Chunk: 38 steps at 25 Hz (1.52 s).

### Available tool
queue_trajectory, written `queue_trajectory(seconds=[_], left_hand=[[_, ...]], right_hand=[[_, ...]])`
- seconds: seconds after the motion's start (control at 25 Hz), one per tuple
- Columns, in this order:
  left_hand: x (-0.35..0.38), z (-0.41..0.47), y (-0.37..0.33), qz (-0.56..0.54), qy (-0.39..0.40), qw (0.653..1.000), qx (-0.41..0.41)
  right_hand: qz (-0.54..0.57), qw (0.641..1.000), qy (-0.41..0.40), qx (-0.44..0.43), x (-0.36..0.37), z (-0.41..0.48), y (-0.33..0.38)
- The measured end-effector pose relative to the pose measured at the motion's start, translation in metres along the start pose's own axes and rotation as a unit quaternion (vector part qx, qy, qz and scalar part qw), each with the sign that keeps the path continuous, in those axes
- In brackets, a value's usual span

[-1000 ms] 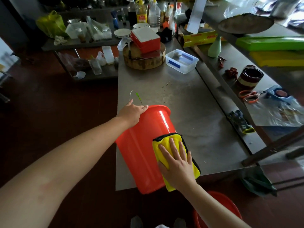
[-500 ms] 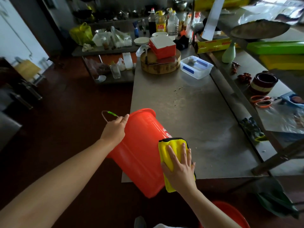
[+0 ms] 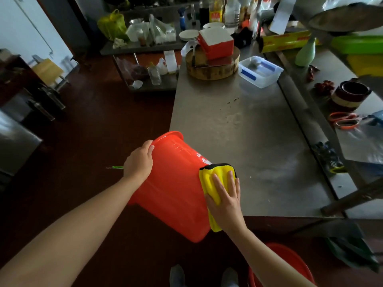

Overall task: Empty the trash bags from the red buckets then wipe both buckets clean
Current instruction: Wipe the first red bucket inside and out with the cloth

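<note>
Bucket (image 3: 172, 189) tipped off the counter (image 3: 238, 129) edge, held between both hands. Left hand (image 3: 138, 161) clamped on the rim side; right hand (image 3: 226, 200) flat, fingers spread, pressing the yellow cloth (image 3: 215, 177) to the outer wall. Best approach: keep firm left grip, wipe long rim-to-base strokes, rotate bucket. Second bucket (image 3: 290, 264) below right hand, probably next.
</note>
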<state>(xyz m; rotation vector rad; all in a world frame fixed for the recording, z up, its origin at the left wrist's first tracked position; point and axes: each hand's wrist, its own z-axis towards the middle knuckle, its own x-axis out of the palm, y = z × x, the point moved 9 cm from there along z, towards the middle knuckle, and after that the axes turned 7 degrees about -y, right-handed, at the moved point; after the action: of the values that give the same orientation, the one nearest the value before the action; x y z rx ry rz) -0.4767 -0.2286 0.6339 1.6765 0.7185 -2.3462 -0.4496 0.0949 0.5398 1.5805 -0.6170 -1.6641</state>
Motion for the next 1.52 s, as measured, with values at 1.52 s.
queue_trajectory(seconds=[1.52], left_hand=[[0.038,-0.023,-0.007,-0.429,0.196,0.876,-0.105]], right_hand=[[-0.226,0.967,0.056,-0.103,0.046,0.113,0.191]])
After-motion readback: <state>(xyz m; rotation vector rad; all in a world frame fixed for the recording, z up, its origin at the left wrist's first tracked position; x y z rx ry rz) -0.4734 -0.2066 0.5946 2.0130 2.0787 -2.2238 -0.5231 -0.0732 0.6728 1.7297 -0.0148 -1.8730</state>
